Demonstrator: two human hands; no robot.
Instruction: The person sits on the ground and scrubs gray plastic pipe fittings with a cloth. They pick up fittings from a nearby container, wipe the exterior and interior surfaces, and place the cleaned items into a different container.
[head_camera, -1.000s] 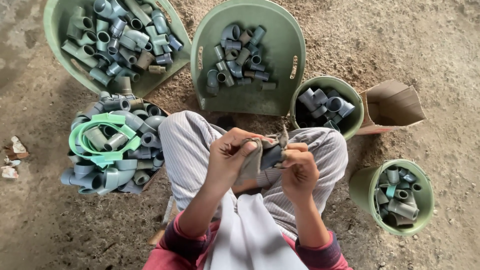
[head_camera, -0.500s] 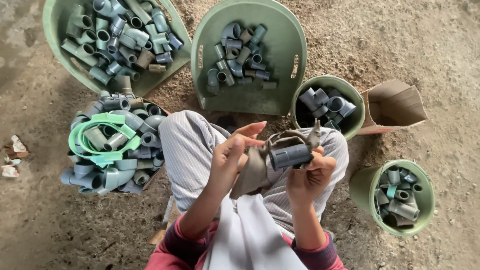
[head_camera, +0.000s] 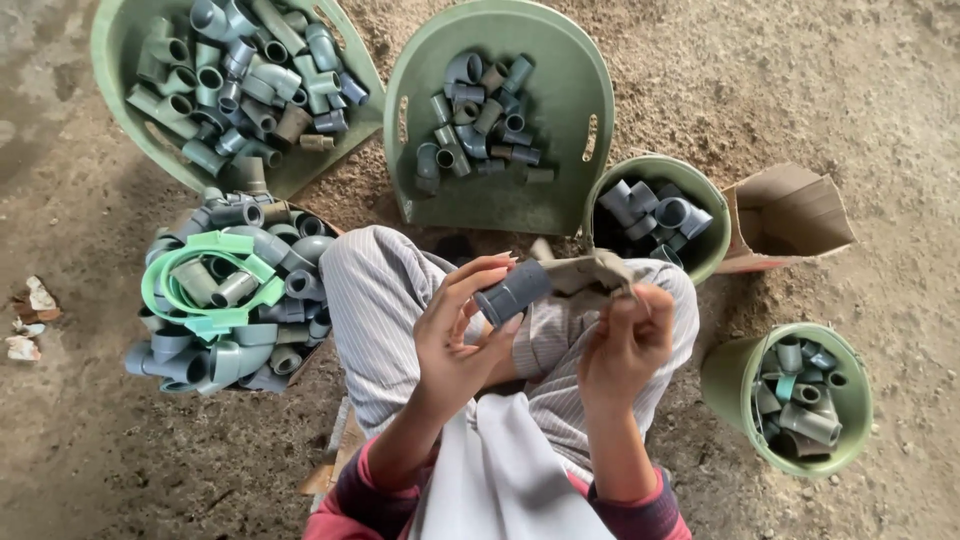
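- The left hand (head_camera: 455, 335) is raised over the person's striped trouser knee, its fingers curled round a short grey pipe coupling (head_camera: 513, 291) that it grips at the near end; the coupling tilts up and away toward the tubs.
- The right hand (head_camera: 622, 345) is closed on a crumpled brown-grey rag (head_camera: 588, 272), pinched between thumb and fingertips; the rag sits just beside the coupling's far end, and whether they touch cannot be told.
- Both hands hover above the lap, near each other but apart.
- On the dirt floor (head_camera: 850, 90) ahead stands a green tub (head_camera: 570, 60) with a loose scatter of grey fittings.
- To its left a second green tub (head_camera: 115, 60) is heaped with grey elbows and tees.
- Beside the left knee is a pile of fittings (head_camera: 255, 300) with green plastic strap (head_camera: 185, 275) coiled on top.
- A round green bucket (head_camera: 690, 180) of fittings stands by the right knee, an open cardboard box (head_camera: 790, 215) just beside it.
- Another green bucket (head_camera: 730, 375) of fittings stands farther right.
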